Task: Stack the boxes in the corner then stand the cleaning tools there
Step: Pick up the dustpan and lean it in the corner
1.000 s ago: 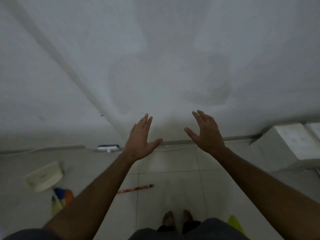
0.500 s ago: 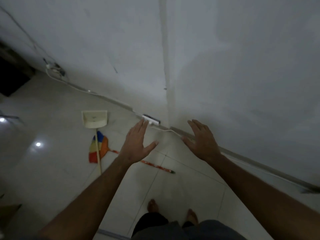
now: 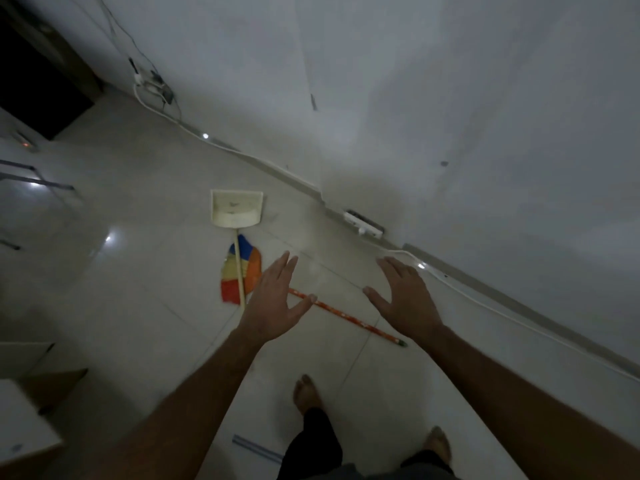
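A cream dustpan (image 3: 236, 211) with a long pale handle lies flat on the tiled floor near the wall. Under its handle lies a broom with a multicoloured head (image 3: 231, 278) and an orange stick (image 3: 349, 315) that runs to the right. My left hand (image 3: 273, 299) hovers over the broom stick with fingers spread, holding nothing. My right hand (image 3: 403, 294) is held out beside it, also spread and empty. A white box (image 3: 20, 427) and a brown cardboard box (image 3: 52, 384) show at the lower left edge.
A white power strip (image 3: 363, 223) and its cable (image 3: 485, 299) run along the skirting where two walls meet. A dark doorway (image 3: 31, 81) is at the top left. Thin metal furniture legs (image 3: 38, 181) stand at the left. My bare feet (image 3: 306, 393) stand on the tiles.
The view has swung left and down; the white boxes at the right have left the view. The dustpan and broom now sit near the middle. Both hands stay spread and empty.
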A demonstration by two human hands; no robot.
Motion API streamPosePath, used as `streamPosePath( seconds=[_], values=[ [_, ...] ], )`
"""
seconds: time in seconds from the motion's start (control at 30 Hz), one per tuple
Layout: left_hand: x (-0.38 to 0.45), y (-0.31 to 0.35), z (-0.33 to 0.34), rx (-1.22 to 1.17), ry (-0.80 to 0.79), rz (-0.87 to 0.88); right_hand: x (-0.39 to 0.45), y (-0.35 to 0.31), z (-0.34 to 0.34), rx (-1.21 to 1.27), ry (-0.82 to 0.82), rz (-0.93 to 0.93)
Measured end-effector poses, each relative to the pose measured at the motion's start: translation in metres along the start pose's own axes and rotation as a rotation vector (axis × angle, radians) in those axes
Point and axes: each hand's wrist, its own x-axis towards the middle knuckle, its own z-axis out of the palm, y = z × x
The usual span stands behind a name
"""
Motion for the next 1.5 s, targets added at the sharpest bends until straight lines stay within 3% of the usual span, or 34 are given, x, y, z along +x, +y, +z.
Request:
streamPosePath(
  seconds=[0.23, 0.47, 0.73, 1.27, 1.5],
  values=[
    [0.012, -0.125, -0.011, -0.075, -0.053, -0.148, 0.073, -0.078, 0.09, 0.015, -0.088, -0.006],
    [0.024, -0.224, -0.011, -0.235, 0.071, -0.372, 0.158, -0.141, 0.178, 0.004, -0.229, -0.112],
    [0.045, -0.342, 0.037, -0.437, 0.146, -0.73, 0.255, -0.187, 0.304, 0.011, -0.403, -0.194],
    [0.088, -0.586, 0.319, -0.554, 0.189, -0.912, 0.388, -0.148, 0.663, 0.178, -0.478, -0.099],
    [0.087, -0.638, 0.431, -0.515, 0.174, -0.984, 0.412, -0.121, 0.785, 0.177, -0.415, -0.034]
  ],
)
